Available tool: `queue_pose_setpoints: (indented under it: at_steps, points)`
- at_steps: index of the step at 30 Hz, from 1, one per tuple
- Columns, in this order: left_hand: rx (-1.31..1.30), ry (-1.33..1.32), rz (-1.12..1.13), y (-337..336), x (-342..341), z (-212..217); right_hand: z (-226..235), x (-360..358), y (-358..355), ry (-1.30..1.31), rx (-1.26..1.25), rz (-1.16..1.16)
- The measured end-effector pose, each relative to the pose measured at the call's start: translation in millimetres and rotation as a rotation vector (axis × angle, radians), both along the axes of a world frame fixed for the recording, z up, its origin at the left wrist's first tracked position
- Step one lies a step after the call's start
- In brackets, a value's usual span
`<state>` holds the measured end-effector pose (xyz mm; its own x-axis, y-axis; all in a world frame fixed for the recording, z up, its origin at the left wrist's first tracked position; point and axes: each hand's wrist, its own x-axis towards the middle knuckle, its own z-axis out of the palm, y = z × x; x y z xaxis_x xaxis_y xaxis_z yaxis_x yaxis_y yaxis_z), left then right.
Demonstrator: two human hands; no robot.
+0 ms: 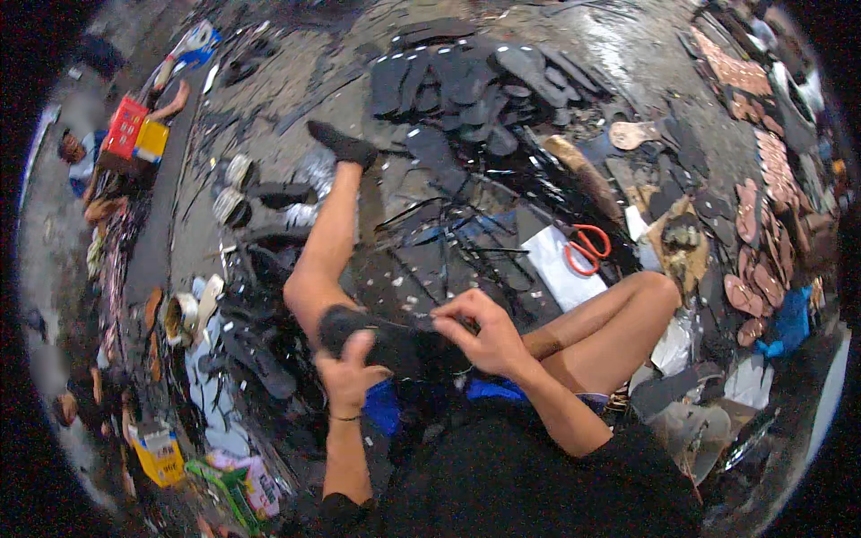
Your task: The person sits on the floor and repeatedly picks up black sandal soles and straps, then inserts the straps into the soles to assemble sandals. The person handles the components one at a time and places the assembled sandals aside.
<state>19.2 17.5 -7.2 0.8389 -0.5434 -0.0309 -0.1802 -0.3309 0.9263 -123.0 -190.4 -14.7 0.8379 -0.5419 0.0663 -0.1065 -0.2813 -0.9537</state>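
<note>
- Two bare hands work on one black sole-shaped piece [395,345] held over the person's lap, just in front of the bent left knee.
- Left hand [348,375]: fingers wrapped around the near edge of the black piece, thumb on top, a dark band at the wrist.
- Right hand [480,332]: fingers pinched narrow on the upper edge of the same piece; what lies between the fingertips is too small to tell.
- Legs: left leg stretched out across the floor, ending in a black sock [343,143]; right knee raised at the right.
- Scissors [587,248], orange-handled, lying on a white sheet [556,269] on the floor, beyond the right hand and apart from it.
- Heap of black sole cut-outs [466,85] at the far side of the floor, with black strips and offcuts scattered between it and the legs.
- Rows of brown patterned soles [758,242] along the right edge.
- Tape rolls [184,316] at the left, near the left knee.
- Yellow box [160,453] at the lower left.
</note>
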Motion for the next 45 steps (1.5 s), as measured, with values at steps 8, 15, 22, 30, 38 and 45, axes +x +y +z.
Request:
queue_pose_setpoints:
  at_steps: [8,15,22,30,38,45]
  points:
    - [0.047,-0.057,-0.471,-31,-11,37,35,-3,26,0.084,-0.255,-0.129]
    - [0.098,-0.01,-0.498,-33,-13,37,29,-11,31,0.02,-0.214,-0.052]
    - [0.102,-0.035,-0.544,-34,-12,36,21,-7,23,0.004,-0.1,-0.024]
    - [-0.047,0.142,-0.488,-44,-12,39,21,-6,9,0.161,0.325,-0.001]
    - [-0.502,0.897,0.058,-28,-62,-19,8,-7,-66,0.14,-0.254,-0.229]
    - [-0.352,1.116,-0.28,-11,-66,-37,31,-1,-101,0.017,-0.179,0.045]
